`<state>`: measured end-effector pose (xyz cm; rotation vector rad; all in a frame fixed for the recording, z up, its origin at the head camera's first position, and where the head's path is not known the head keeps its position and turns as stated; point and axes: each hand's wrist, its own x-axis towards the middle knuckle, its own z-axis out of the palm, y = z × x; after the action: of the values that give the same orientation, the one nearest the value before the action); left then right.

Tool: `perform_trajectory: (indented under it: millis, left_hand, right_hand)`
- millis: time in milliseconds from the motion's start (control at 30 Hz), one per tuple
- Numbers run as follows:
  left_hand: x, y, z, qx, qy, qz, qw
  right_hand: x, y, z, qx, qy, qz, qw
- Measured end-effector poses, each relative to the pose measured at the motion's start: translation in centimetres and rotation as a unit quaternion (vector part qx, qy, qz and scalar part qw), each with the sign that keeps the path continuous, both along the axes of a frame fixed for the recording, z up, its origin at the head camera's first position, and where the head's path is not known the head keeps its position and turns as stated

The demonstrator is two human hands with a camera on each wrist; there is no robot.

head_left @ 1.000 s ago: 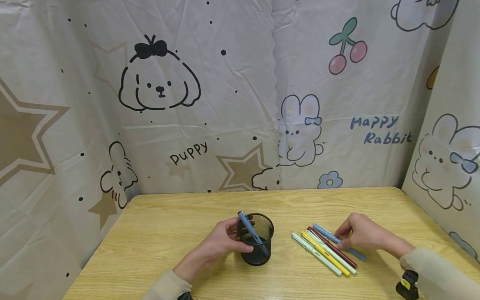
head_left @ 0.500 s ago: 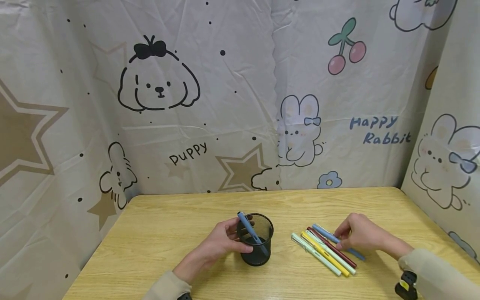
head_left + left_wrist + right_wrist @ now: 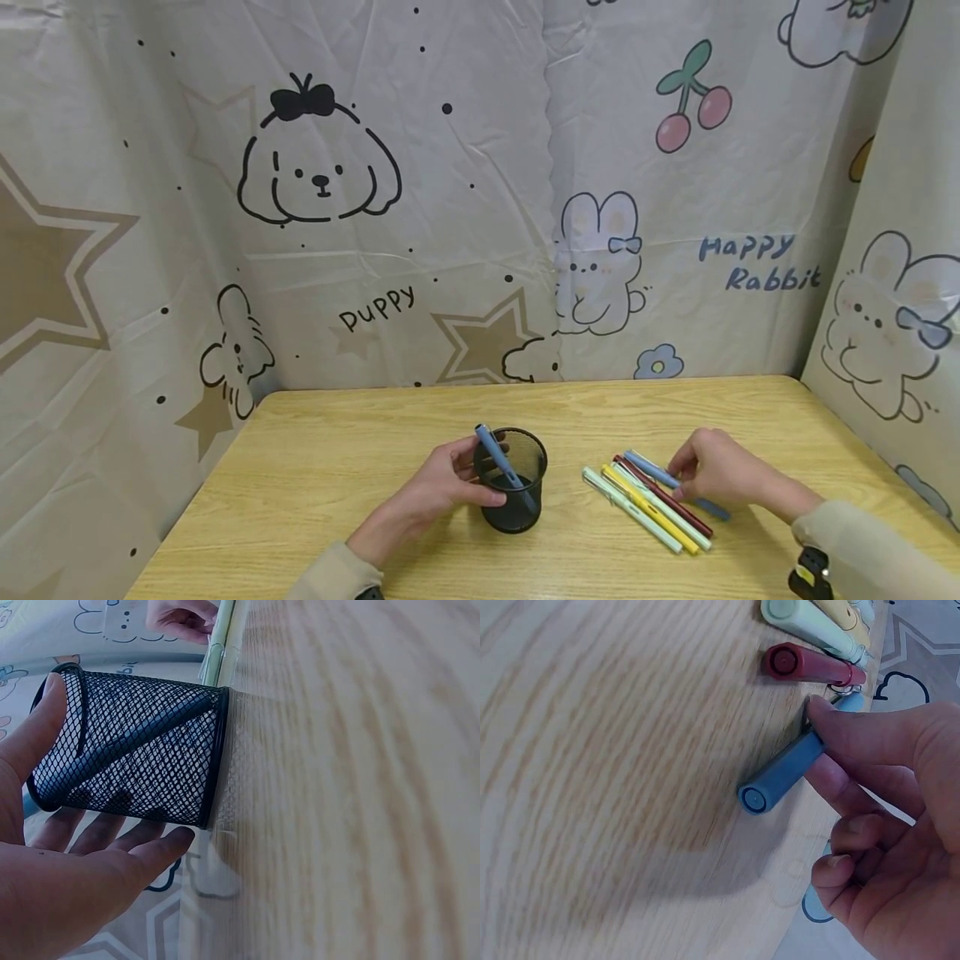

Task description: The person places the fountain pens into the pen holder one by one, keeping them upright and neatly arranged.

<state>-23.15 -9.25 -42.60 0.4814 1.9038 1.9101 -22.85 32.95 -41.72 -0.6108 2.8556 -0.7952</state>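
Observation:
A black mesh pen holder stands upright on the table with one blue pen leaning inside it. My left hand grips the holder from its left side, thumb toward the front; the left wrist view shows the thumb near the rim and the fingers round the mesh. At the right, my right hand pinches a second blue pen between thumb and fingers, at about its middle. That pen lies beside a dark red pen, with its ring and little fingers curled in the right wrist view.
Left of the red pen lie a yellow pen and two pale green pens, one of them the outermost green pen, all slanting side by side. The wooden table ends at a printed cloth backdrop behind and at both sides.

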Motion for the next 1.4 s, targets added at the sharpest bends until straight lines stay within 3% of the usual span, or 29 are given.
perform_trajectory:
  millis: [367,1067,1400]
  left_hand:
    - [-0.01,-0.03,-0.17,0.006,0.001,-0.006,1.0000]
    - [-0.02,0.07,-0.13,0.007,0.004,-0.003,1.0000]
    - [-0.02,0.05,-0.09,0.005,0.005,-0.003,1.0000]
  right_hand:
    - [0.16,-0.30,-0.24,0.014,0.027,-0.005,1.000]
    - [0.32,0.46,-0.54,-0.050,-0.013,-0.046,0.998]
    - [0.67,0.12,-0.34,-0.064,-0.007,-0.063,0.996]
